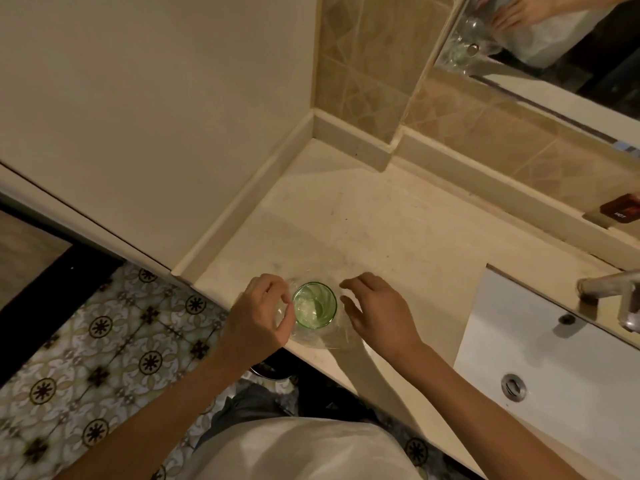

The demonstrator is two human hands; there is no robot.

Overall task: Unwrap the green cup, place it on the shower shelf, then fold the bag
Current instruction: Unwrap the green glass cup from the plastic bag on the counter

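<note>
A green glass cup [314, 305] stands upright near the front edge of the beige counter [381, 230], seen from above. Clear plastic bag film [313, 339] lies crumpled around its base. My left hand [259, 313] is at the cup's left side, fingers curled and pinching the film by the rim. On the cup's right my right hand [377, 308] hovers with fingers spread, holding nothing; whether its fingertips touch the film I cannot tell.
A white sink [540, 348] with a drain and a chrome tap [613, 292] lies to the right. A mirror [554, 43] hangs at top right, and a dark card [620, 211] rests on the back ledge. Patterned floor tiles [104, 341] lie to the left below.
</note>
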